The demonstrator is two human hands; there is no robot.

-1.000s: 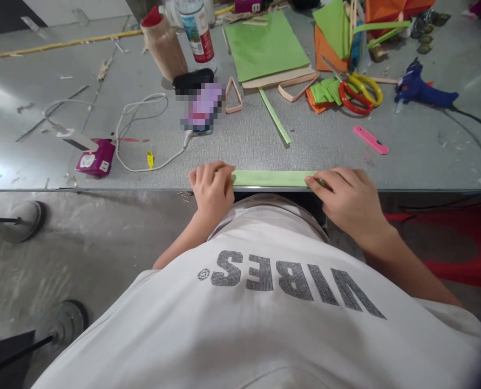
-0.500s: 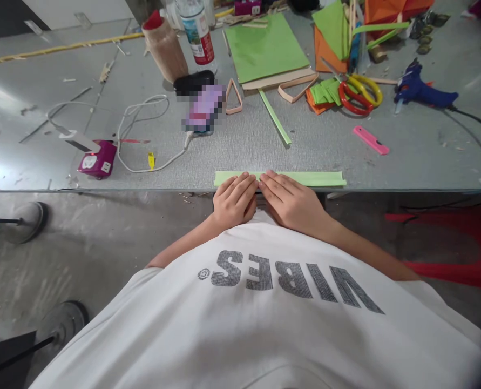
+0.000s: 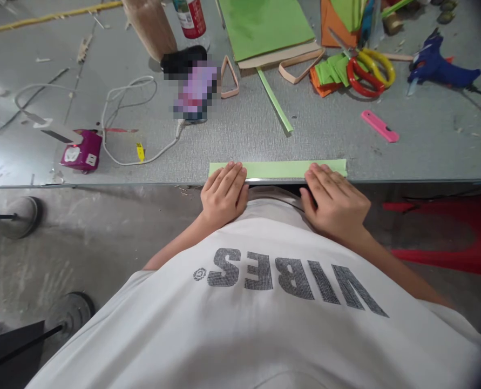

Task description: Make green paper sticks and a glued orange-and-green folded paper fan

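A light green paper strip lies along the front edge of the table. Near its left end, the outstretched fingers of my left hand press flat on it, with the thumb below the table edge. My right hand rests the same way close to the strip's right end, fingers straight and thumb apart. Between the hands the paper is bare and looks smooth. Farther back, a narrow folded green strip points toward me from under a green sheet.
Scissors, a blue glue gun and a pink cutter lie to the right. A charging phone and a purple plug adapter are on the left. Bent strip shapes, one a triangle, sit behind.
My right hand has slid rightward along the green strip, away from the left hand. The left hand has shifted slightly left. The camera view has tilted down a little.
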